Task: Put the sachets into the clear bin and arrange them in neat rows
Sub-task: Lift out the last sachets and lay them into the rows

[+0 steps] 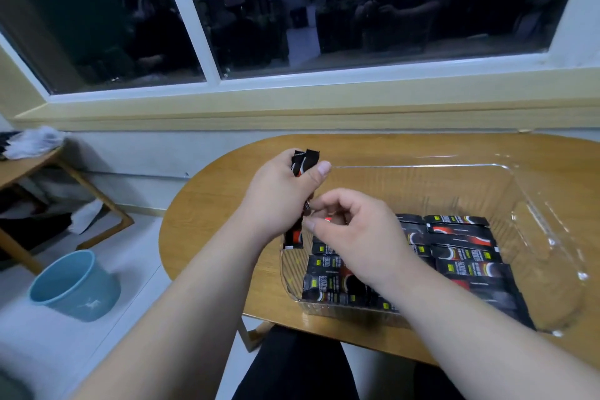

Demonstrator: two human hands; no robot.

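A clear plastic bin stands on the wooden table. Several black sachets with red and white print lie flat in rows on its floor. My left hand grips a small bunch of black sachets upright above the bin's left edge; their tops stick out above my fingers and a lower end hangs below my palm. My right hand hovers over the bin's left half, its thumb and fingertips pinching the lower part of that bunch. It hides the sachets beneath it.
The rounded wooden table sits under a window sill. A light blue bucket stands on the floor at left, next to a wooden side table with white cloth on it. My dark-trousered legs are below the table edge.
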